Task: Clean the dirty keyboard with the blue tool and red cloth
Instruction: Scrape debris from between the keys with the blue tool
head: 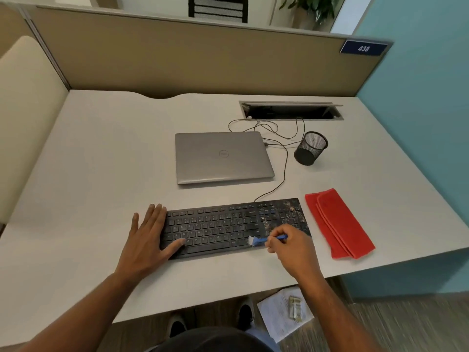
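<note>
- The right hand (pixel 289 246) pinches the handle of a small blue brush (pixel 266 240); its pale bristles touch the keys near the front edge of the keyboard, between the letter block and the number pad.
- The left hand (pixel 149 237) lies flat, fingers straight and spread, pressing on the keyboard's left end, thumb resting on the bottom row, seemingly to steady it.
- The black keyboard (pixel 228 224) sits at the near edge of the white desk (pixel 101 161), at 6 o'clock from the closed grey laptop (pixel 220 157).
- Pale specks of dirt are thick over the number pad at the keyboard's right end; the letter keys look mostly dark and clean. I judge the brushing to be under way, with the dirtiest part left.
- The red cloth (pixel 340 224) lies folded and untouched at 3 o'clock, just beside the keyboard, so wiping looks not yet begun.
- A black mesh cup (pixel 311 148) stands at 1 o'clock from the keyboard, near loose cables.
</note>
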Demonstrator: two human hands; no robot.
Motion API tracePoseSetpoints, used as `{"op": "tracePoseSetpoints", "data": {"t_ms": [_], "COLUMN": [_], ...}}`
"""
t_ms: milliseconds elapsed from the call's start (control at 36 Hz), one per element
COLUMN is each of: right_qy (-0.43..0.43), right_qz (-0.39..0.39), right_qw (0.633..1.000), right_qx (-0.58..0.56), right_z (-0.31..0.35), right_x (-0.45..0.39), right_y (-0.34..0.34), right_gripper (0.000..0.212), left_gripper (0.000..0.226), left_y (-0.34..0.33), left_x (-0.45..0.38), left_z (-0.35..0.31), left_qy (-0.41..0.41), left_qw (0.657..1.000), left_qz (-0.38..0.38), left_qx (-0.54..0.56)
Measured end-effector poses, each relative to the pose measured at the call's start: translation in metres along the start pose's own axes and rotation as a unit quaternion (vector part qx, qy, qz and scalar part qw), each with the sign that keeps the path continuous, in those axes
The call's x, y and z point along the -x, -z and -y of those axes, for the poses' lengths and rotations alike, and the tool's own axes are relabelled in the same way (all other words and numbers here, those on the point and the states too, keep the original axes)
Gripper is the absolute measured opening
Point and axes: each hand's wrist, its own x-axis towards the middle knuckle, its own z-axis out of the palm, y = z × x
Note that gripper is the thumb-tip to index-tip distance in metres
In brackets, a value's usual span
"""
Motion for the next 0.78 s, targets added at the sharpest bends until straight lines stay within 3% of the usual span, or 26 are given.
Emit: {"op": "tracePoseSetpoints", "data": {"t_ms": [250, 472, 694, 778], "right_qy": [0.025, 0.05, 0.186, 0.265], "right_qz": [-0.003, 0.007, -0.002, -0.008], "right_qw": [0.999, 0.99, 0.982, 0.964], "right_qx": [-0.046, -0.132, -0.033, 0.034], "right_z": [-0.032, -0.046, -0.019, -0.007], "right_x": [-0.033, -0.069, -0.109, -0.115], "right_y": [0.048, 0.072, 0.057, 0.049], "right_gripper": [0.012, 0.016, 0.015, 0.015], "left_gripper": [0.129, 0.139, 0.152, 0.144], "left_y": [-0.01, -0.018, -0.019, -0.02], "left_x": [-0.035, -0.062, -0.072, -0.073], "left_z": [-0.099, -0.15, -0.168, -0.171], "left_qy": [-0.082, -0.105, -0.065, -0.062], "left_qw": [0.994, 0.99, 0.983, 0.987], "left_qz": [0.071, 0.054, 0.108, 0.069], "left_qx": [0.013, -0.074, -0.135, -0.13]}}
